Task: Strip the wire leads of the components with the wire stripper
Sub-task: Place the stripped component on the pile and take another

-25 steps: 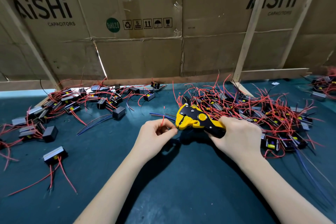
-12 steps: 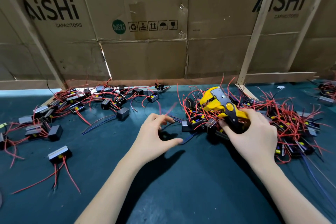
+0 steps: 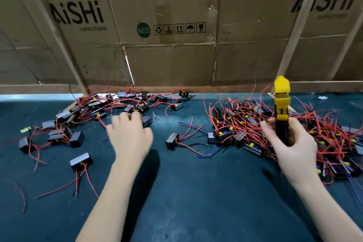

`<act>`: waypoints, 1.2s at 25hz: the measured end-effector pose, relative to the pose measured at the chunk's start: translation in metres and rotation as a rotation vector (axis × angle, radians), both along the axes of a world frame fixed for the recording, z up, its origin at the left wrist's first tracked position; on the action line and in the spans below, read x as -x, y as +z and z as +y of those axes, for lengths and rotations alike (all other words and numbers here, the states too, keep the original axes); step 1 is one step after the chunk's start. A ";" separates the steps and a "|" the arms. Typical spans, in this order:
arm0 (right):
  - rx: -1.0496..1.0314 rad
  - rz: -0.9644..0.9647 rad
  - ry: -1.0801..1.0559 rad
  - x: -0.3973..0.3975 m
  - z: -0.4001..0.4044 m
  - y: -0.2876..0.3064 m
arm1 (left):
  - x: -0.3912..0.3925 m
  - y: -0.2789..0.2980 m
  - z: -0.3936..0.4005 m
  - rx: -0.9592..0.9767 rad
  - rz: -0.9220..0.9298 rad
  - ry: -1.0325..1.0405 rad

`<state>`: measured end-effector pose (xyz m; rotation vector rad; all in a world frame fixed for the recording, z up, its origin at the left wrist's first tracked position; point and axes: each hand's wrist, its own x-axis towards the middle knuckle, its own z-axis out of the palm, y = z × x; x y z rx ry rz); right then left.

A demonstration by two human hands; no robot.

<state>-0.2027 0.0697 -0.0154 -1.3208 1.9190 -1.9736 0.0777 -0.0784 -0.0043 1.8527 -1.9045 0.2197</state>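
My right hand [image 3: 291, 149] grips the black handles of the yellow and black wire stripper [image 3: 281, 104], which stands upright with its jaws pointing up, over the right pile of black components with red leads [image 3: 245, 124]. My left hand [image 3: 129, 137] is blurred, with its fingers stretched forward and nothing in them. Its fingertips are beside a black component [image 3: 147, 121] at the edge of the left pile [image 3: 88, 110]. One component with red leads [image 3: 172, 140] lies alone on the mat between my hands.
The dark green mat [image 3: 186, 192] covers the table. Cardboard sheets [image 3: 169, 61] with wooden slats wall off the back. Another lone component [image 3: 81, 161] lies near my left forearm. Loose blue wires [image 3: 192, 125] lie in the middle.
My left hand let go of the lead at the stripper's jaws and swung left toward the left pile. My right hand carried the stripper right and tipped it upright.
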 end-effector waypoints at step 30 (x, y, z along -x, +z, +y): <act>0.059 0.253 0.143 -0.005 0.000 -0.006 | 0.057 -0.024 0.027 -0.137 0.887 -0.689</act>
